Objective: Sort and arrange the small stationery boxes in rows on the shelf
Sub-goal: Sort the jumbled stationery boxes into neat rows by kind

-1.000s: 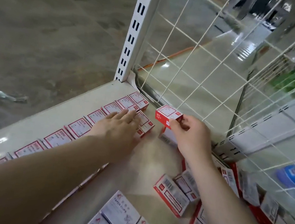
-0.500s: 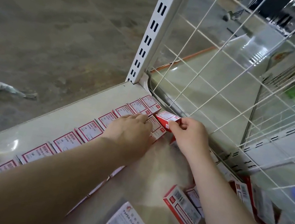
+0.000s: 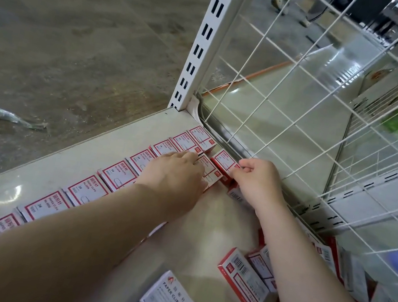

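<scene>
A row of small red-and-white paper clip boxes [image 3: 120, 173] runs along the left edge of the cream shelf [image 3: 216, 227] toward the back corner. A second row starts beside it, mostly hidden under my left hand [image 3: 176, 170], which lies flat with straight fingers on those boxes. My right hand [image 3: 254, 178] pinches one red-and-white box [image 3: 223, 161] and holds it down at the back end of the second row, close to the wire grid. Another box lies half hidden under my right wrist.
A white wire grid [image 3: 290, 118] and a slotted white upright [image 3: 207, 46] close the back of the shelf. Loose red boxes [image 3: 243, 279] lie at the right. White paper clip boxes [image 3: 171, 301] sit near the front. Crumpled litter [image 3: 6, 117] lies on the floor.
My right hand has carried the red-and-white box down from mid-air to the shelf beside the second row. My left hand stayed flat on the boxes. The camera moved closer.
</scene>
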Motion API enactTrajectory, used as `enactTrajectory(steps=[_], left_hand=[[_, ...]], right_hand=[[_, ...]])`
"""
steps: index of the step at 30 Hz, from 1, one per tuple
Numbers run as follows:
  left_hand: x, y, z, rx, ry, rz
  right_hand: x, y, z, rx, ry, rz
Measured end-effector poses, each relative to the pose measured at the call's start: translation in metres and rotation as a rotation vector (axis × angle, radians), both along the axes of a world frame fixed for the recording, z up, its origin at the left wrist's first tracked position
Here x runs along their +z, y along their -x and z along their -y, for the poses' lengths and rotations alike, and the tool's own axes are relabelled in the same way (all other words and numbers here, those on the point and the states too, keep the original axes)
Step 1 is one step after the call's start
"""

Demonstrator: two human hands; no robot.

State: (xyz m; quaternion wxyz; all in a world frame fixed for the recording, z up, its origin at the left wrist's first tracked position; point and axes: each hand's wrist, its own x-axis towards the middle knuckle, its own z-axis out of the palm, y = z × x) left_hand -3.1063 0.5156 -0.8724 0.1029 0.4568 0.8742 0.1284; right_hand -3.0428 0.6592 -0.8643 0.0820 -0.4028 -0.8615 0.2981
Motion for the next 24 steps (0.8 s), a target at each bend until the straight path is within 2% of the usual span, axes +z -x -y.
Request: enactTrajectory(steps=[5, 13, 24], left_hand=[[0.0, 0.0, 0.0, -0.004, 0.002, -0.007], [0.002, -0.002, 0.001, 0.002, -0.003, 0.002], [-0.002, 0.0, 0.002, 0.007, -0.023, 0.002]], right_hand=[[0.002, 0.004, 0.001, 0.028, -0.03, 0.071], [0.003, 0.007, 0.008, 0.008, -0.038, 0.004], [0.001, 0.013, 0.011, 0.013, -0.056, 0.026]])
